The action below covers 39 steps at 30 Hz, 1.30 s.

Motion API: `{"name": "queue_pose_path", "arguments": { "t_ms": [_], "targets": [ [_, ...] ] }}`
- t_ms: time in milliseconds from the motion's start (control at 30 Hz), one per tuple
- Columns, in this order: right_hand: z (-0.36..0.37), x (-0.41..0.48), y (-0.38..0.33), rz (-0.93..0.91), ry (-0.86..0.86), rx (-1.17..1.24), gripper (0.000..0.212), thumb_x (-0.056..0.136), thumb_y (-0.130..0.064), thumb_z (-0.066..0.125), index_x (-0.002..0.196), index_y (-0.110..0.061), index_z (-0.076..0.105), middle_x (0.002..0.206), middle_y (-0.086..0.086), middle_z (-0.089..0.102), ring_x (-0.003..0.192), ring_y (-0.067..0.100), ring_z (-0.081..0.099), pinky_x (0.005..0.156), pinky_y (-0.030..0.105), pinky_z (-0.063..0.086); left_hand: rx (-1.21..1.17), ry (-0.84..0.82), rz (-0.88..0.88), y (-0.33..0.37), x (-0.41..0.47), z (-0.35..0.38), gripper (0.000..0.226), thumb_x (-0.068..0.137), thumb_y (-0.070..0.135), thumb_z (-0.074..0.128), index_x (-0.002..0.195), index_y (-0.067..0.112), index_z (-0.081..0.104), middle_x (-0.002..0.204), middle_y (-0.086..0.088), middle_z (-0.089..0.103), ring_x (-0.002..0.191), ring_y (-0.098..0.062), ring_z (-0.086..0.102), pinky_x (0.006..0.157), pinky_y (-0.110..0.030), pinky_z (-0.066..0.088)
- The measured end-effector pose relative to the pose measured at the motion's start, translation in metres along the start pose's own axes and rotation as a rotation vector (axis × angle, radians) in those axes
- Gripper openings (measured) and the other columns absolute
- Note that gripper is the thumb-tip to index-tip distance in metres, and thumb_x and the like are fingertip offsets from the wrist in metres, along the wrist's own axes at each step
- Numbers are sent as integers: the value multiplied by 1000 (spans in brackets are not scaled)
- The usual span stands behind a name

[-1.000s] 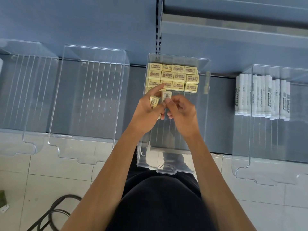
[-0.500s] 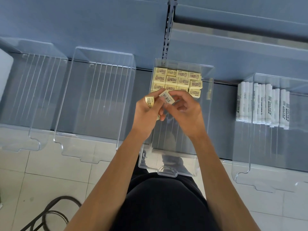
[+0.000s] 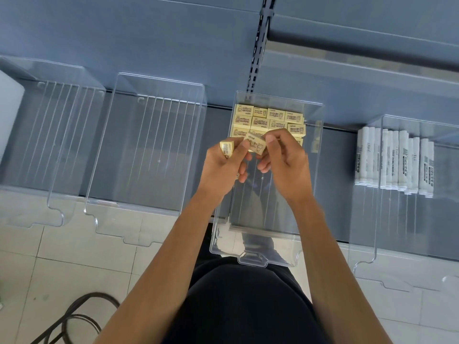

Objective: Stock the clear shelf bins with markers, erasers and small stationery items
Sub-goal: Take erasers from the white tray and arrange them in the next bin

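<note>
Turning between the hands, one eraser (image 3: 255, 144) is settling into the right hand's (image 3: 285, 165) pinch while the left hand (image 3: 221, 172) is gripping a spare eraser (image 3: 226, 148), readying the next placement in the bin (image 3: 253, 260).

"miffy" on yellow erasers (image 3: 269, 120); print on markers (image 3: 395, 162) too small to read.

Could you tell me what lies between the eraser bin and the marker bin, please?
Nothing: the head view shows only bare grey shelf between the eraser bin and the marker bin.
</note>
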State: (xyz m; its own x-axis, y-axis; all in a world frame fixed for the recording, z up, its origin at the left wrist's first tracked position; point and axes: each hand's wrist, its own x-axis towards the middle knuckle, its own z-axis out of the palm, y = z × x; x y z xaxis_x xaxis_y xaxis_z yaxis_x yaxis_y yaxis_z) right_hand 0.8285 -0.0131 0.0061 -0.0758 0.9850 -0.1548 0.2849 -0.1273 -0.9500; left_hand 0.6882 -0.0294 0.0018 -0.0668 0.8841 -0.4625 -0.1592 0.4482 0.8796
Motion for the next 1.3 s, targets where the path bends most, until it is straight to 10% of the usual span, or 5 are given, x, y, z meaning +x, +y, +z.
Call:
{"name": "queue_pose_path", "arguments": {
  "t_ms": [200, 500, 700, 1300],
  "targets": [
    [1, 5, 2, -44, -38, -157, 30, 85, -14, 75, 111, -19, 62, 86, -10, 62, 78, 3, 65, 69, 9, 51, 50, 74, -61, 6, 7, -6, 19, 100, 20, 57, 88, 9, 67, 64, 0, 62, 41, -10, 45, 39, -24, 39],
    [14, 20, 15, -42, 47, -206, 26, 86, -9, 73, 109, -14, 63, 85, -6, 61, 77, 5, 62, 68, 9, 50, 139, 143, -5, 8, 8, -14, 15, 99, 23, 59, 112, 17, 62, 51, 3, 54, 38, -13, 43, 40, -27, 42],
    [27, 41, 39, -18, 116, -378, 27, 85, -6, 73, 111, -9, 67, 89, 2, 66, 74, 13, 64, 68, 15, 55, 178, 155, 7, 12, 10, -18, 40, 95, 36, 62, 67, 12, 47, 43, 4, 46, 34, -15, 43, 37, -27, 42],
    [59, 52, 49, -46, 222, -387, 14, 85, -5, 70, 97, -11, 73, 88, 5, 68, 66, 11, 62, 64, 24, 57, -24, 98, -70, 11, 15, -24, 32, 97, 30, 35, 73, 10, 44, 48, -1, 43, 38, -17, 37, 39, -26, 35]
  ]
}}
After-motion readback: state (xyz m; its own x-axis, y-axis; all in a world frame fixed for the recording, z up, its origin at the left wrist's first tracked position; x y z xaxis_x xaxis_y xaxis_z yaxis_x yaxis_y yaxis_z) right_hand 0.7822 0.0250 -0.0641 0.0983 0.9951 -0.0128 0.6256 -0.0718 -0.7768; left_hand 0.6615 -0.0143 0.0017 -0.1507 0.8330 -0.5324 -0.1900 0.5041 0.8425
